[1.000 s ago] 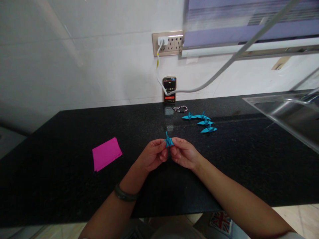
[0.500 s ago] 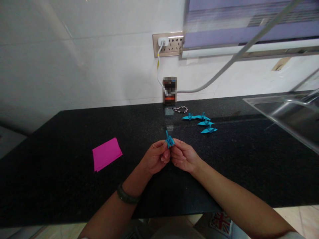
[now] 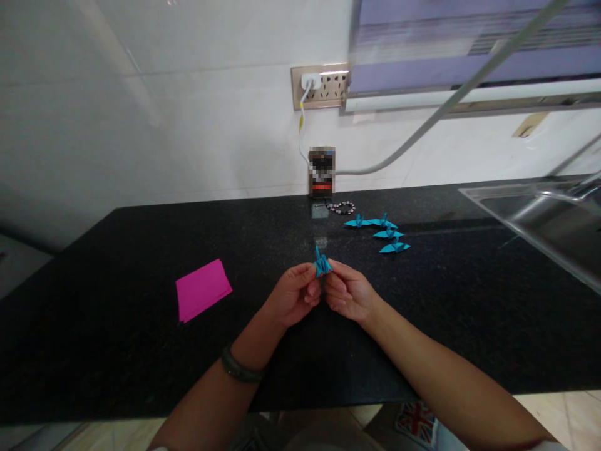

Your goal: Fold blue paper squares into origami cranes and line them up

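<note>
A blue paper crane [image 3: 322,265] is pinched between my two hands above the dark counter, one thin folded point sticking up from it. My left hand [image 3: 297,293] grips its left side between thumb and fingers. On its right side, my right hand [image 3: 350,292] holds it the same way, fingers curled beneath. Several finished-looking blue paper cranes [image 3: 389,233] stand on the counter, beyond my right hand. To the left of my left hand lies a stack of pink paper sheets [image 3: 203,290].
A phone [image 3: 322,173], its screen blurred, leans on the wall with a beaded strap [image 3: 342,207] before it. A white cable runs from it to a wall socket [image 3: 320,86]. A metal sink [image 3: 554,219] is set into the black counter [image 3: 141,250] at right.
The paper crane's folds look slightly more spread between my fingers. Both hands keep their grip in nearly the same place; the whole view has shifted slightly.
</note>
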Action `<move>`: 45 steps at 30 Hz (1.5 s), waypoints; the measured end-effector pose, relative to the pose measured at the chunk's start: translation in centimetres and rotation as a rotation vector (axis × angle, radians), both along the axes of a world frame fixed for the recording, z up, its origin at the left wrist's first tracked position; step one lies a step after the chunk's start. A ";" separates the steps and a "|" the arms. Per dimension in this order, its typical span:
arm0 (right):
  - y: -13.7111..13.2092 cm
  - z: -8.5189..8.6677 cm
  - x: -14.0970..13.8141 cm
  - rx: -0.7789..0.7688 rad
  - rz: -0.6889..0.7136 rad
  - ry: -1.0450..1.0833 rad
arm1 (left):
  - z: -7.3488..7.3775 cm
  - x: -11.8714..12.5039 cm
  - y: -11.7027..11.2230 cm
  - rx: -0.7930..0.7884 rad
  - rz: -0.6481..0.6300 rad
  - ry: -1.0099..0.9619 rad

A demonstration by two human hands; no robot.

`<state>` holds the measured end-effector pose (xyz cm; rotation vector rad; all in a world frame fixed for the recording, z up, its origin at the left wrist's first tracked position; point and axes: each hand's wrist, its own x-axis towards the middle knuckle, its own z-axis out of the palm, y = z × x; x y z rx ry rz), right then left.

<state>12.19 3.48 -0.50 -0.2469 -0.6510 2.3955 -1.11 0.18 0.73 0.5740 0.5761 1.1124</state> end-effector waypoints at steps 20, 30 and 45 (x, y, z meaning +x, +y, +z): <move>0.8 0.0 0.4 -0.061 -0.089 -0.110 | -0.4 -0.5 0.6 -0.049 0.069 0.032; 1.8 0.4 1.6 -0.047 -0.162 -0.098 | 0.0 -1.5 0.7 -0.027 0.124 0.005; 0.9 0.0 0.7 0.245 -0.186 -0.325 | -0.6 -1.0 0.8 0.000 0.068 0.130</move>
